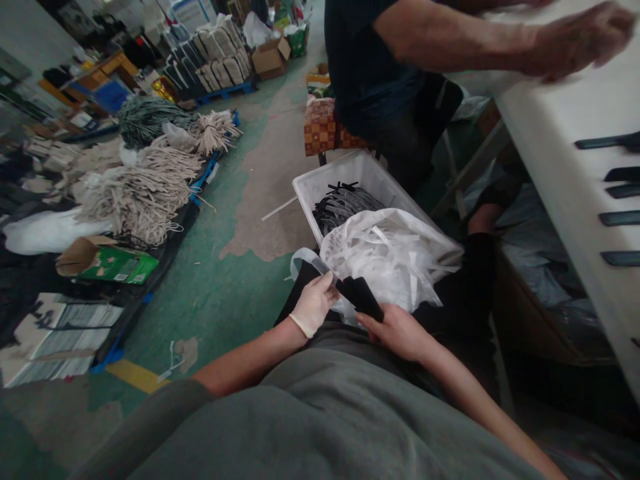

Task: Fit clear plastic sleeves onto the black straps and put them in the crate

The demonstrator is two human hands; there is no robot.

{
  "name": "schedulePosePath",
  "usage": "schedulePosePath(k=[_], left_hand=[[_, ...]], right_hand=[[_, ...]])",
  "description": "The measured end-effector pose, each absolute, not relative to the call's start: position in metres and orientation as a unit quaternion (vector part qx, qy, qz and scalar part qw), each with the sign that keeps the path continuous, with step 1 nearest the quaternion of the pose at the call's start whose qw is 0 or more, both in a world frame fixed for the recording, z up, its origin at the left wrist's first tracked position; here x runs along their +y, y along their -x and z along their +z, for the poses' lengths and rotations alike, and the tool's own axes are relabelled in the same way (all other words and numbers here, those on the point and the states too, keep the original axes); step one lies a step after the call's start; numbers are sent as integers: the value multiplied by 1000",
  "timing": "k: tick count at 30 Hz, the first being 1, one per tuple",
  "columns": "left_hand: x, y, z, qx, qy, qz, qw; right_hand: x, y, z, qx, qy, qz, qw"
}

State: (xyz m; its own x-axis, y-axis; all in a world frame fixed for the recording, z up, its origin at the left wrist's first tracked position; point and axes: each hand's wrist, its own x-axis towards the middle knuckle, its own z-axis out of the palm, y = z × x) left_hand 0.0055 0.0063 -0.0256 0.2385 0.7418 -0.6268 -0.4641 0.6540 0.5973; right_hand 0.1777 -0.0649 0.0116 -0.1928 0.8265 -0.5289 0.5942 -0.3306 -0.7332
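Observation:
In the head view my left hand, in a pale thin glove, is closed on a translucent white strip that curls up over my lap. Beside it my bare right hand grips a small bundle of flat black strips. The bundle's upper end lies close to my left fingertips; whether they touch it I cannot tell. Just beyond my hands is a white plastic bag full of pale strips. It rests on the near part of a white bin, where many black and grey strips lie.
A co-worker's arm reaches over a white table at right, with several dark flat pieces on it. A checked seat stands behind the bin. Bundled cords and a green carton lie on pallets at left.

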Motion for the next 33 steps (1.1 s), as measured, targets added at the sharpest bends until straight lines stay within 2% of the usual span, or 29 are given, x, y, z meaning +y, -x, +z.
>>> schedulePosePath(k=[3,6,14,19,24,28,30,33], left_hand=[[-3,-14,-21,465,-164,349,797],[-4,-18,-15,458,-149,363,798],[11,-10,-15,496,-82,379,777],[21,3,-21,513,-87,426,740],[5,-6,-22,483,-122,397,771],[12,-3,-22,479,-112,413,767],[18,5,-23,499,-101,437,742],[15,8,-28,512,-95,426,740]], right_hand=[[-58,-173,15,-581,625,502,141],[-58,-167,17,-584,658,448,158],[-67,-175,18,-588,751,275,123],[-67,-185,22,-585,755,292,49],[-39,-170,23,-606,747,267,60],[-25,-170,29,-617,712,326,75],[-29,-175,30,-612,709,344,66],[-34,-174,28,-619,724,303,25]])
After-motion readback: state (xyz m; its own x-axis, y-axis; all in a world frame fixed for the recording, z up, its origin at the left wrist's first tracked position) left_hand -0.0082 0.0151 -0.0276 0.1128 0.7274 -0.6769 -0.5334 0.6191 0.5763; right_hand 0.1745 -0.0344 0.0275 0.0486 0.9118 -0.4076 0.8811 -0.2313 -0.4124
